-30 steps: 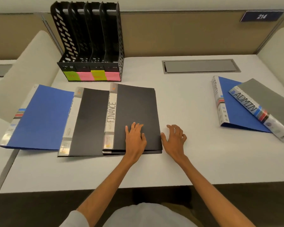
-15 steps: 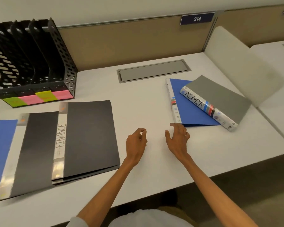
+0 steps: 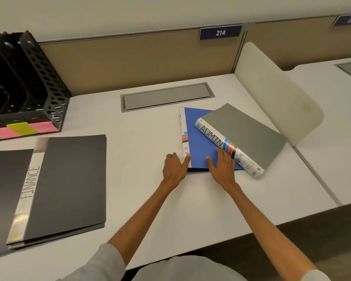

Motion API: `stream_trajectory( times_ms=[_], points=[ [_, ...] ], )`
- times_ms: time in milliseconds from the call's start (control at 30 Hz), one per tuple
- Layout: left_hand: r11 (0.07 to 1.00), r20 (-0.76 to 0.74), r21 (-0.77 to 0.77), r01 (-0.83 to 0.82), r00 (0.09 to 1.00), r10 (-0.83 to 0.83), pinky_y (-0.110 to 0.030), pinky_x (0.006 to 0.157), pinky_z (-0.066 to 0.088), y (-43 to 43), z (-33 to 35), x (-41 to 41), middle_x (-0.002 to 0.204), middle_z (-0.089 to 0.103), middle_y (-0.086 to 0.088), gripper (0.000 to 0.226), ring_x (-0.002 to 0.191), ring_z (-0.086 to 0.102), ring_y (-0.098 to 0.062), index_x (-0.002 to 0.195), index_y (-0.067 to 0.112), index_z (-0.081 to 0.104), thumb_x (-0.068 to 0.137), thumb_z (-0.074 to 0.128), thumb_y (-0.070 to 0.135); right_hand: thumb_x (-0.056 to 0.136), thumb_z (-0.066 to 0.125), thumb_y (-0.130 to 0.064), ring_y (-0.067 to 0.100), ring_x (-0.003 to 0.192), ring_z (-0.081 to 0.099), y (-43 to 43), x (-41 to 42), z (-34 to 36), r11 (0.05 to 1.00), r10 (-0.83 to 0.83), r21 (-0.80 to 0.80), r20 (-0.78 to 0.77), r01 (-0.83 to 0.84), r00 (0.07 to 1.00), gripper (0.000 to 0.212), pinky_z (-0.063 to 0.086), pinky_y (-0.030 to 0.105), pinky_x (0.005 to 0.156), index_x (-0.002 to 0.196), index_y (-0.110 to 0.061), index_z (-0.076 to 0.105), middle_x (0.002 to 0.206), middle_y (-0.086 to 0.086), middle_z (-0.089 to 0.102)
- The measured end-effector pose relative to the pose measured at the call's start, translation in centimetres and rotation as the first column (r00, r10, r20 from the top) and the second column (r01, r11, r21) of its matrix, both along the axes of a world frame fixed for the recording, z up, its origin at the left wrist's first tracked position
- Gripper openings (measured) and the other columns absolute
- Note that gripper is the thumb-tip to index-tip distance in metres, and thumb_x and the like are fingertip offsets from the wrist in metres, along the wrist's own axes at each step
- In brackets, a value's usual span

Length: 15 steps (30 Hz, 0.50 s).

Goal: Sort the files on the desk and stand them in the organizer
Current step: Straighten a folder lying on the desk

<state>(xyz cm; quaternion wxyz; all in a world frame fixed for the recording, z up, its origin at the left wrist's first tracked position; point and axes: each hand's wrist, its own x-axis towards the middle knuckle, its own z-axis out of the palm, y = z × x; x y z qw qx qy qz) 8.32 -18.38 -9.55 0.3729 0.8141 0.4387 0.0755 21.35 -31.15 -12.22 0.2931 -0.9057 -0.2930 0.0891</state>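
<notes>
A blue folder [image 3: 199, 138] lies flat at the right of the desk. On its far right part rests a grey folder [image 3: 245, 134] whose spine reads ADMIN. My right hand [image 3: 221, 167] lies flat on the blue cover, fingertips near the ADMIN spine. My left hand [image 3: 175, 167] is at the blue folder's near left corner, thumb on the spine and fingers curled at the edge. A black FINANCE folder [image 3: 69, 179] lies at the left, overlapping another black folder [image 3: 6, 189]. The black slotted organizer [image 3: 39, 78] stands at the back left.
Pink and green sticky labels [image 3: 18, 129] line the organizer's base. A grey cable hatch [image 3: 166, 96] is set into the desk at the back. A white rounded divider [image 3: 276, 94] bounds the desk on the right, close behind the grey folder. The desk's front edge runs near my body.
My view swung right, away from the FINANCE folder. Both hands travelled right and forward from the bare desk onto the blue folder; the left took its corner, the right flattened on its cover.
</notes>
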Motion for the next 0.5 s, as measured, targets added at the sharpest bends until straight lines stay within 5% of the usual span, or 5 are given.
stream_trajectory(
  times_ms=[133, 300, 500],
  points=[
    [1.0, -0.143, 0.029, 0.012, 0.99, -0.008, -0.046, 0.093, 0.046, 0.1, -0.4, 1.9, 0.132, 0.045, -0.014, 0.066, 0.124, 0.038, -0.028, 0.116, 0.0, 0.058, 0.095, 0.038, 0.059, 0.099, 0.049, -0.04, 0.022, 0.143, 0.031, -0.7, 0.6, -1.0, 0.998, 0.055, -0.018, 0.01, -0.054, 0.998, 0.058, 0.021, 0.041, 0.119, 0.148, -0.01, 0.036, 0.154, 0.007, 0.036],
    [0.998, -0.094, -0.013, -0.065, 0.993, 0.064, -0.044, 0.096, 0.045, -1.2, -0.2, 3.5, 0.137, 0.04, -0.012, 0.063, 0.127, 0.036, -0.026, 0.129, 0.001, 0.051, 0.094, 0.049, 0.053, 0.099, 0.049, -0.04, 0.021, 0.149, 0.019, -0.7, -0.2, -1.8, 0.998, 0.063, 0.002, -0.038, -0.063, 0.997, 0.063, 0.012, 0.039, 0.123, 0.151, -0.012, 0.03, 0.16, 0.006, 0.024],
    [0.826, 0.056, -0.437, -0.357, 0.905, 0.421, -0.042, 0.091, 0.052, -0.8, 0.9, 5.8, 0.121, 0.061, -0.018, 0.048, 0.107, 0.061, -0.032, 0.12, -0.003, 0.056, 0.095, 0.054, 0.037, 0.097, 0.05, -0.047, 0.02, 0.149, 0.016, -0.8, 0.5, -1.9, 0.998, 0.07, 0.014, -0.133, -0.069, 0.989, 0.067, 0.012, 0.044, 0.12, 0.153, -0.017, 0.027, 0.162, 0.002, 0.02]
  ],
)
